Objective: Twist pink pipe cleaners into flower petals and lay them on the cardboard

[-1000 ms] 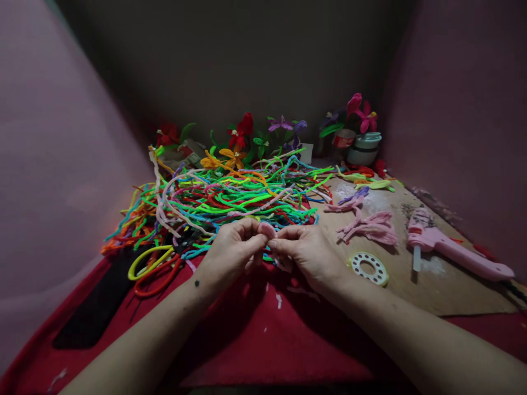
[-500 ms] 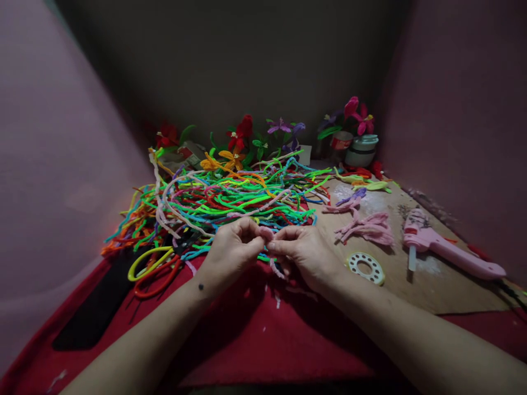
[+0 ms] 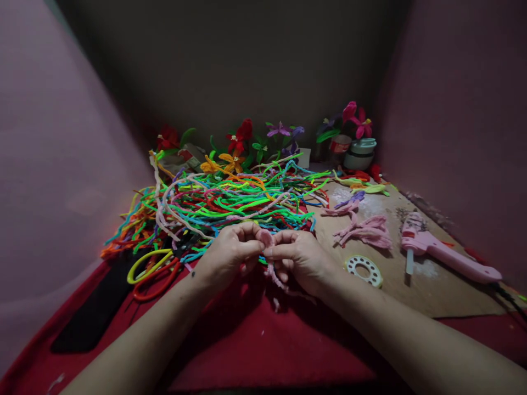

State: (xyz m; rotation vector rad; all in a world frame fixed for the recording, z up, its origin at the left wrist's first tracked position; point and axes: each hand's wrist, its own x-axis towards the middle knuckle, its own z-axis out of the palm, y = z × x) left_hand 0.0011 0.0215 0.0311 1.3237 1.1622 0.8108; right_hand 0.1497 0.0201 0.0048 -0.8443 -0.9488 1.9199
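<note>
My left hand (image 3: 234, 252) and my right hand (image 3: 302, 253) meet at the middle, both closed in a pinch on one pink pipe cleaner (image 3: 267, 237). Its upper part curves in a small loop between the fingertips. A thin pink tail hangs below my right hand's fingers over the red cloth (image 3: 263, 345). Just beyond the hands lies a heap of colourful pipe cleaners (image 3: 230, 200). Scissors with a yellow and a red handle loop (image 3: 158, 280) rest left of my left hand. Some fingers are hidden behind the hands.
On a brown board (image 3: 436, 299) at right lie a pink glue gun (image 3: 448, 255), a round holed disc (image 3: 364, 271) and pink petal-shaped pieces (image 3: 368, 231). Pipe-cleaner flowers (image 3: 239, 137) and a lidded jar (image 3: 359, 154) stand behind. A black flat object (image 3: 88, 312) lies left.
The pink loop stands out more between my fingertips, and its tail hangs further into view. Both hands stay close together in nearly the same place; the view has shifted slightly.
</note>
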